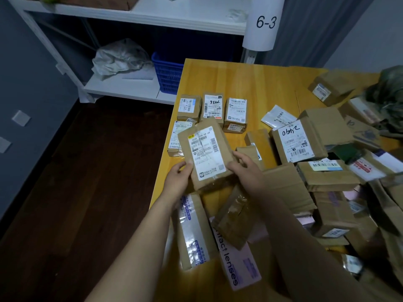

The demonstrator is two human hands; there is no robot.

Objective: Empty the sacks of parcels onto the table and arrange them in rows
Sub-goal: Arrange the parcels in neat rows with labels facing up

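Note:
Both hands hold one flat brown parcel point(206, 153) with a white label above the yellow table point(239, 81). My left hand point(178, 177) grips its lower left corner and my right hand point(246, 168) its lower right edge. Behind it, three small labelled parcels point(212, 106) stand side by side in a row near the table's left edge, and another parcel point(176, 136) lies in front of them, partly hidden by the held one. A loose heap of brown boxes point(316, 171) covers the table's right side. A dark green sack point(388, 92) lies at the far right.
A white shelf unit point(122, 88) stands behind the table, with a crumpled grey bag point(117, 57) and a blue plastic basket point(168, 75) on its lower shelf. A white post marked 6-3 point(265, 22) rises at the table's far edge. Dark wooden floor point(87, 171) lies to the left.

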